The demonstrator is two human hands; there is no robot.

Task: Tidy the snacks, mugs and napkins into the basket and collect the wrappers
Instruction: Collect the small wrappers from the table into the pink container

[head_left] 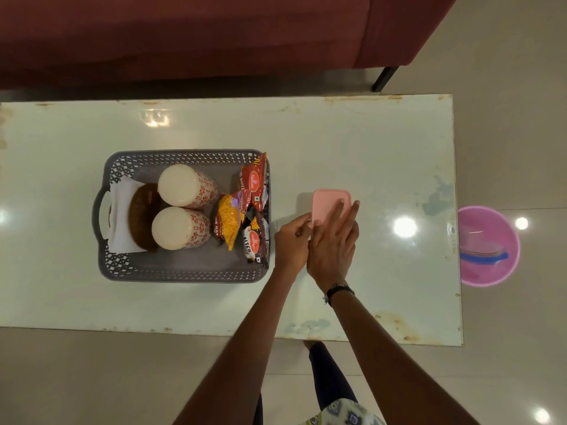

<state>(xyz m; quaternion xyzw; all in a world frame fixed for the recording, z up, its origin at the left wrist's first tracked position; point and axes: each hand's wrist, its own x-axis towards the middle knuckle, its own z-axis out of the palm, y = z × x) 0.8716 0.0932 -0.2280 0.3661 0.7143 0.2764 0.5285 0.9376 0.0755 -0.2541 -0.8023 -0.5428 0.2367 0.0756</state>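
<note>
- Table (368, 142): pale glossy top, worn and stained along its edges; bears the basket and the pink box.
- Basket (184, 274): grey, perforated walls, handle at its left end; stands left of the table's centre.
- Mugs (184, 185): two, white with a red pattern, standing side by side in the middle of the basket.
- Napkin (118, 216): white, at the basket's left end, with a dark brown round item lying on it; what that item is cannot be told.
- Snack packets (254, 207): red, orange and dark pouches stacked along the basket's right wall.
- Pink box (329, 204): flat lidded container on the table just right of the basket, long axis running away from the person; its near end is hidden under the hands.
- Right hand (333, 243): laid flat over the lid, fingers straight and spread, pressing rather than gripping.
- Left hand (291, 240): fingers curled at the box's near-left corner; it touches the edge, but whether it pinches it cannot be told.
- Pink bin (491, 271): on the floor past the table's right end, holding clear and blue wrapper material.
- Judgement: the box is the last loose item; the basket lies to its left, nearer the left hand, so a leftward carry suits, with free room along the basket's near side.
</note>
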